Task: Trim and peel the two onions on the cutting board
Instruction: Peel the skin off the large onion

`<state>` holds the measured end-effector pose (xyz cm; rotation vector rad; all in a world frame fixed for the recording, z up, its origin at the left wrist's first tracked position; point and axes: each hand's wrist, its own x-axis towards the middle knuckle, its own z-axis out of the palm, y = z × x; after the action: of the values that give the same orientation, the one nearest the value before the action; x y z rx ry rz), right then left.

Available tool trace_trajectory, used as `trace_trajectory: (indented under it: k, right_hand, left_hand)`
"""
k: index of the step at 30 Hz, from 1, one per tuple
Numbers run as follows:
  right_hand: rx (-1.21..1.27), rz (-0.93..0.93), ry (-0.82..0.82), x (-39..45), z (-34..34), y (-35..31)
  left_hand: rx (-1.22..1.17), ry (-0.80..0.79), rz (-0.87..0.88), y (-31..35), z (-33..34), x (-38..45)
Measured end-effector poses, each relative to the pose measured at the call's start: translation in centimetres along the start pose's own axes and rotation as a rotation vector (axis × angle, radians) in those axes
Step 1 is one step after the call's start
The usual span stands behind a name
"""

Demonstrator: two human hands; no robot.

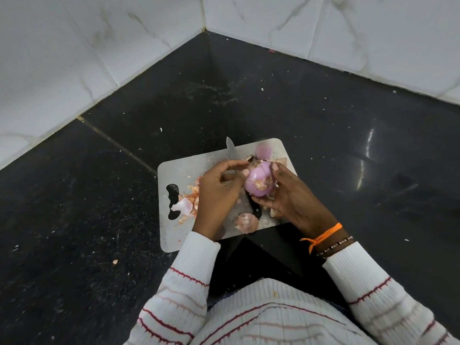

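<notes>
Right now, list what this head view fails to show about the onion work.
- Black-handled knife: its middle is hidden under the left hand and the purple onion.
- Purple onion: its underside is covered by the right hand, so leftover skin there cannot be judged.
- Pale peeled onion at the far edge of the steel cutting board: blurred, and partly hidden by the held onion, so whether it is trimmed is unclear.
</notes>
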<state>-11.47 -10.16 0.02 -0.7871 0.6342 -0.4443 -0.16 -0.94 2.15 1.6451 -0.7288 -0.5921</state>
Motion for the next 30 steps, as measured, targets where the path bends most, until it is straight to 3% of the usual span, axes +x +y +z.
trace_trajectory:
  k: [4, 19, 26, 30]
  right_hand:
    - [-0.039, 0.002, -0.016, 0.1, 0.1, 0.0]
    - [-0.198, -0.052, 0.017, -0.2, -0.5, -0.3]
    - [-0.195, -0.039, 0.023, -0.1, -0.7, -0.2]
    - [-0.194, -0.031, 0.032, 0.1, -0.7, -0.1]
  left_hand:
    - [0.138, 0.022, 0.120, 0.3, -0.3, 0.0]
    - [0.203, -0.049, 0.163, 0.7, -0.5, -0.2]
    - [0.346, 0.001, 0.270, -0.1, -0.1, 0.0]
    - [0.274, 0.031, 0.234, -0.3, -0.3, 0.2]
